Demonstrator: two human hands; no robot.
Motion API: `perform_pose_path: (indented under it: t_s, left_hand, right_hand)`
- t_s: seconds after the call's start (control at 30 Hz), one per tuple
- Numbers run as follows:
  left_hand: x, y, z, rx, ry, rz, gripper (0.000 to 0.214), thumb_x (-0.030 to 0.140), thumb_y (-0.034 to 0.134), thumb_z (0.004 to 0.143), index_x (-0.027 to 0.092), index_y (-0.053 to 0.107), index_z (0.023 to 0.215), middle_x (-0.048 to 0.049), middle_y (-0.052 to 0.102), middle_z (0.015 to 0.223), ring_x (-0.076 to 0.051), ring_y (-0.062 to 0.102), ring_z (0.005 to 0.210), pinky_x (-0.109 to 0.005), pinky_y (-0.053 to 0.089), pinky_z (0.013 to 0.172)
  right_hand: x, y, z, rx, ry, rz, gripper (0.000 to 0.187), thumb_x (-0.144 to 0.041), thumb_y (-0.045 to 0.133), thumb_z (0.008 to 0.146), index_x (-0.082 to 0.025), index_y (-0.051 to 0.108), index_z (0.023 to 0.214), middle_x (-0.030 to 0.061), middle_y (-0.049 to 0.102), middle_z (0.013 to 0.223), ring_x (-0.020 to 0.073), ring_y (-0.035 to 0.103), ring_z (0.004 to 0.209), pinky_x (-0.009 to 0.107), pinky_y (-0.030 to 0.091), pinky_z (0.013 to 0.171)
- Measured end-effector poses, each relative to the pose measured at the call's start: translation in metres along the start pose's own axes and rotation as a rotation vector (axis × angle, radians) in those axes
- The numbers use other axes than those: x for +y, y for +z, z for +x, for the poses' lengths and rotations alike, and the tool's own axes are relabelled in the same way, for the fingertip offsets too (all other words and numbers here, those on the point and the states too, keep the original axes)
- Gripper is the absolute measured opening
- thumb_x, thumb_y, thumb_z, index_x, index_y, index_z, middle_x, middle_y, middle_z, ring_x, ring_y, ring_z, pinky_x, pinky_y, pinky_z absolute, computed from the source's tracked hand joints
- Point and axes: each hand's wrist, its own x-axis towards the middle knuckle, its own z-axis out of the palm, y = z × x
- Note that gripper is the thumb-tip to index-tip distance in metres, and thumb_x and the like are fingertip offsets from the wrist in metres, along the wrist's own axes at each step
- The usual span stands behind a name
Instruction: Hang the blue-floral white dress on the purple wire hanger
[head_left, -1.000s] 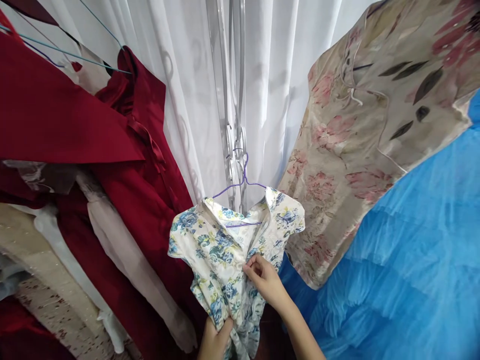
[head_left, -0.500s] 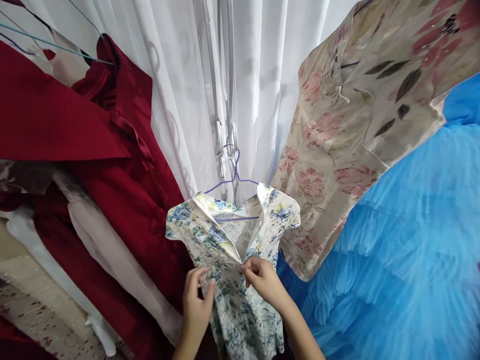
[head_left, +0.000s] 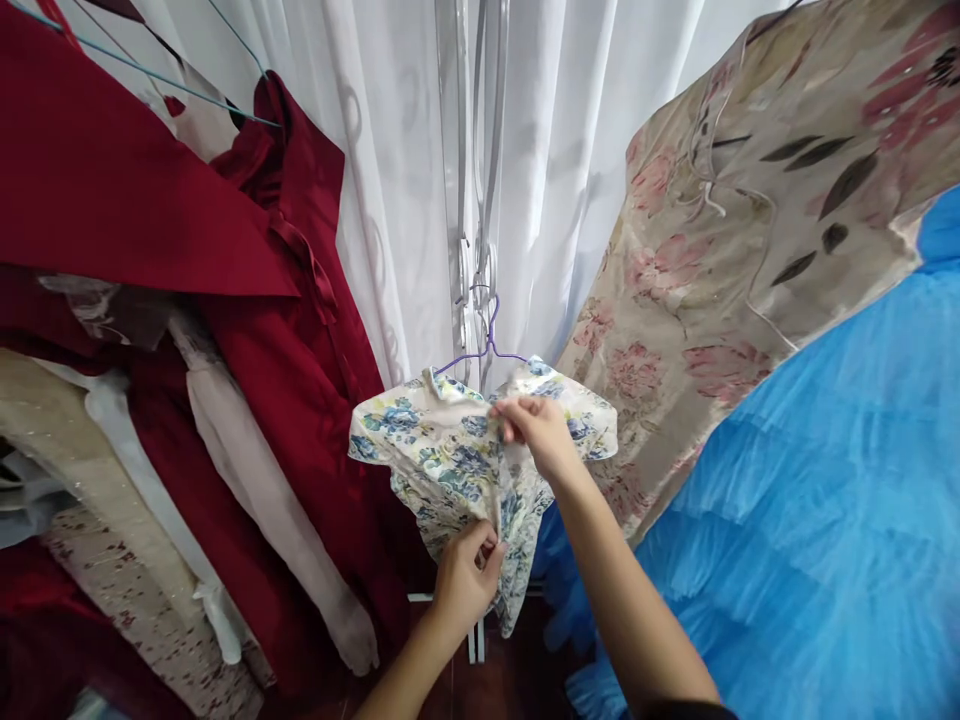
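A white dress with blue and yellow flowers (head_left: 457, 445) hangs on a purple wire hanger (head_left: 491, 335) in front of me. My right hand (head_left: 536, 425) is closed in a pinch at the top of the dress's middle seam, near the neckline. Lower down, my left hand (head_left: 469, 570) pinches the fabric along the same seam. Between the two hands the seam runs straight, its edges together. Whether the right fingers hold a zip pull is too small to make out.
White curtains (head_left: 397, 200) hang behind a metal rack pole (head_left: 480, 120). Dark red garments (head_left: 300, 400) crowd the left. A beige floral dress (head_left: 675, 270) and a blue ruffled dress (head_left: 787, 520) hang on the right. Dark floor (head_left: 499, 680) shows below.
My right hand has moved up the seam to the neckline, and the V-shaped opening has closed. My left hand has gone from open beside the dress to pinching the seam.
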Motion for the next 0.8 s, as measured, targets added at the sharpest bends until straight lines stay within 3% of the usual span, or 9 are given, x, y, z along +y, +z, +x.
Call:
perform_pose_path:
  t_s: [0.1, 0.17, 0.23, 0.3, 0.4, 0.5, 0.57, 0.67, 0.8]
  left_hand:
    - [-0.001, -0.009, 0.005, -0.152, 0.000, 0.104, 0.011, 0.020, 0.060, 0.083, 0.020, 0.059, 0.071, -0.0008, 0.060, 0.069, -0.017, 0.056, 0.068, -0.027, 0.038, 0.065]
    - [0.000, -0.023, 0.015, -0.252, 0.020, 0.110, 0.009, 0.020, 0.065, 0.079, 0.020, 0.062, 0.070, -0.0014, 0.062, 0.069, -0.019, 0.059, 0.068, -0.028, 0.040, 0.066]
    - [0.005, -0.047, 0.032, -0.245, 0.088, 0.013, 0.005, 0.023, 0.067, 0.081, 0.021, 0.067, 0.077, -0.0027, 0.067, 0.074, -0.020, 0.062, 0.071, -0.030, 0.044, 0.067]
    - [0.019, -0.078, 0.056, -0.080, 0.169, -0.106, 0.013, 0.028, 0.064, 0.088, 0.025, 0.071, 0.098, -0.0033, 0.070, 0.080, -0.021, 0.064, 0.072, -0.031, 0.046, 0.068]
    - [0.053, -0.119, 0.097, 0.234, 0.284, -0.149, 0.037, 0.030, 0.057, 0.094, 0.028, 0.062, 0.131, -0.0026, 0.069, 0.085, -0.018, 0.061, 0.070, -0.029, 0.048, 0.070]
    - [0.087, -0.138, 0.129, 0.222, 0.421, -0.061, 0.020, 0.030, 0.057, 0.095, 0.024, 0.074, 0.105, -0.0031, 0.070, 0.088, -0.016, 0.060, 0.072, -0.027, 0.045, 0.071]
    - [0.097, -0.142, 0.139, 0.234, 0.456, -0.033, 0.019, 0.029, 0.058, 0.095, 0.021, 0.073, 0.087, -0.0023, 0.070, 0.083, -0.015, 0.059, 0.072, -0.025, 0.044, 0.070]
    - [0.084, -0.155, 0.145, 0.418, 0.416, -0.088, 0.018, 0.029, 0.057, 0.095, 0.019, 0.070, 0.089, -0.0025, 0.069, 0.085, -0.015, 0.061, 0.077, -0.024, 0.045, 0.072]
    - [0.024, -0.191, 0.149, 0.860, 0.150, -0.355, 0.018, 0.032, 0.057, 0.093, 0.016, 0.064, 0.092, -0.0020, 0.065, 0.084, -0.014, 0.061, 0.080, -0.022, 0.046, 0.076]
  right_hand:
    - [-0.032, 0.012, 0.027, 0.057, -0.086, 0.065, 0.027, -0.039, 0.063, 0.079, -0.017, 0.065, 0.064, -0.0025, 0.055, 0.046, 0.0102, 0.041, 0.043, 0.023, 0.030, 0.045]
    - [-0.034, 0.018, 0.027, 0.078, -0.109, 0.054, 0.025, -0.039, 0.062, 0.081, -0.017, 0.066, 0.069, -0.0029, 0.055, 0.047, 0.0105, 0.043, 0.044, 0.023, 0.031, 0.045]
    - [-0.026, 0.022, 0.019, 0.081, -0.091, 0.030, 0.023, -0.038, 0.061, 0.082, -0.018, 0.066, 0.073, -0.0034, 0.055, 0.046, 0.0112, 0.044, 0.043, 0.023, 0.032, 0.045]
    - [-0.016, 0.025, 0.008, 0.099, -0.064, 0.033, 0.023, -0.038, 0.061, 0.084, -0.018, 0.065, 0.074, -0.0042, 0.054, 0.045, 0.0116, 0.045, 0.043, 0.024, 0.032, 0.045]
    - [-0.009, 0.029, -0.005, 0.125, -0.091, 0.048, 0.025, -0.040, 0.061, 0.087, -0.019, 0.063, 0.074, -0.0049, 0.052, 0.045, 0.0112, 0.045, 0.043, 0.023, 0.033, 0.047]
    - [-0.006, 0.030, -0.005, 0.124, -0.149, -0.014, 0.027, -0.043, 0.060, 0.089, -0.020, 0.059, 0.075, -0.0048, 0.053, 0.048, 0.0113, 0.046, 0.044, 0.023, 0.033, 0.048]
    - [0.006, 0.028, -0.001, 0.180, -0.166, -0.151, 0.030, -0.044, 0.060, 0.089, -0.021, 0.055, 0.071, -0.0049, 0.051, 0.048, 0.0112, 0.042, 0.044, 0.024, 0.029, 0.048]
    - [0.043, 0.023, -0.003, 0.244, -0.121, -0.359, 0.033, -0.041, 0.059, 0.086, -0.022, 0.049, 0.062, -0.0054, 0.044, 0.047, 0.0110, 0.036, 0.044, 0.025, 0.024, 0.047]
    - [0.085, 0.019, -0.026, 0.154, -0.003, -0.332, 0.034, -0.042, 0.058, 0.085, -0.022, 0.047, 0.060, -0.0053, 0.043, 0.048, 0.0113, 0.037, 0.045, 0.024, 0.026, 0.047]
